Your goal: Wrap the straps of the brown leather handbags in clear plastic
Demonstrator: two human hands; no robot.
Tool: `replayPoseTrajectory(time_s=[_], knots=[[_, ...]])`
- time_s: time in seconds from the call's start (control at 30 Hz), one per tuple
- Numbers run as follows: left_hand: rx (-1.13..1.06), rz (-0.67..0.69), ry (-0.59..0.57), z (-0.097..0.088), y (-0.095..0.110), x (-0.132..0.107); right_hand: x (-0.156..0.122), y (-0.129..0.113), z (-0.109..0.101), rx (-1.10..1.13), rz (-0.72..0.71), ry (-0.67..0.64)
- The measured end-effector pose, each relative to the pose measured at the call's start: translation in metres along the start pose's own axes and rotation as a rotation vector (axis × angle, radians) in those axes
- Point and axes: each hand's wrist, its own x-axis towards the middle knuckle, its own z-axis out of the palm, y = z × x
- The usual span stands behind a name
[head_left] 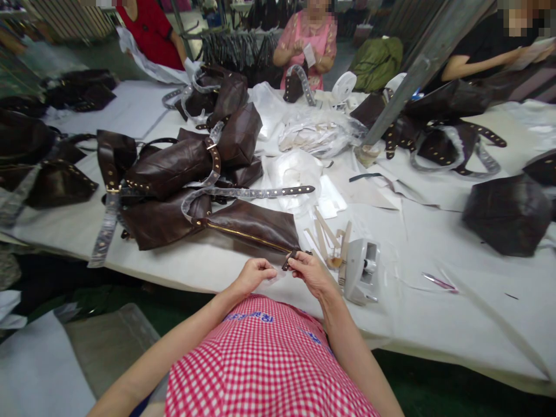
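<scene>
A dark brown leather bag (256,226) with a brass zipper lies flat at the near edge of the white table (434,301). My right hand (309,271) pinches the zipper pull at the bag's near corner. My left hand (254,273) is closed beside it, fingertips pinched on a small clear film by the pull. A studded strap (260,192) wrapped in clear plastic arcs from the bag across the table.
A pile of brown bags (174,168) lies left, more at the far right (506,214). A grey tape dispenser (360,269) and paper strips (330,237) sit right of my hands. Clear plastic wraps (317,133) lie mid-table. Three people work across the table.
</scene>
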Motion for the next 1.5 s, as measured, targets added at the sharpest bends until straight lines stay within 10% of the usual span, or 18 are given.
replayPoseTrajectory(time_s=[1.5], knots=[[-0.445,-0.156,-0.036,0.018,0.008,0.002,0.005,0.005,0.015,-0.108,-0.136,0.138]])
